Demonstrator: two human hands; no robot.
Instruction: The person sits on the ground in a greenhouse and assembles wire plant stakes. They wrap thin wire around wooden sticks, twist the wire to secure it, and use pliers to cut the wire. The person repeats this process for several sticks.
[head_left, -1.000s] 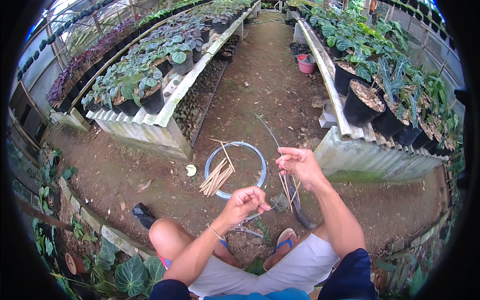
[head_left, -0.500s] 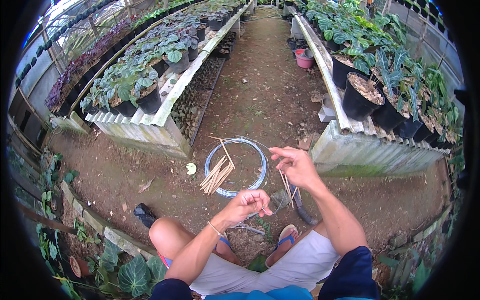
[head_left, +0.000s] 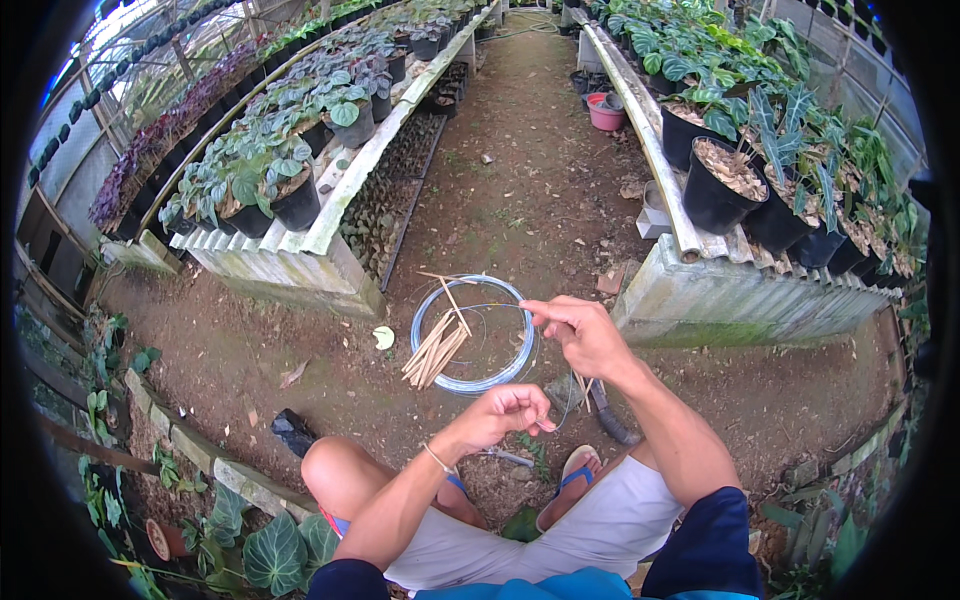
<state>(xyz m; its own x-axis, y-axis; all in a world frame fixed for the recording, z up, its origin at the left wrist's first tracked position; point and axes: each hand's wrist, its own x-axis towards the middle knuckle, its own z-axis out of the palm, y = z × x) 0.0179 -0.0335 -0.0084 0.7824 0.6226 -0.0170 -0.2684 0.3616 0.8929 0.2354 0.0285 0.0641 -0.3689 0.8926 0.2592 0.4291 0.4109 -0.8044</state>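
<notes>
A coil of thin silvery wire (head_left: 530, 345) lies on the soil in front of me. My left hand (head_left: 503, 415) pinches a thin strand of the wire between thumb and finger, above my lap. My right hand (head_left: 583, 335) is over the coil's right side, thumb and forefinger closed on a strand at the far right of the loop. A bundle of thin wooden sticks (head_left: 432, 352) rests across the coil's left side, with another stick (head_left: 457, 303) leaning at the top. A few more sticks (head_left: 583, 388) show below my right hand, partly hidden by it.
A dark curved tool handle (head_left: 610, 418) lies by my right foot. Corrugated benches (head_left: 285, 240) with potted plants (head_left: 297, 200) flank a dirt path, more black pots (head_left: 722, 190) on the right. A pink bucket (head_left: 606, 115) stands farther off. A stone edging (head_left: 255, 487) curves at left.
My right hand has moved a little left and nearer, over the coil's edge, its fingertips closer together. My left hand has shifted slightly right, still pinching the strand.
</notes>
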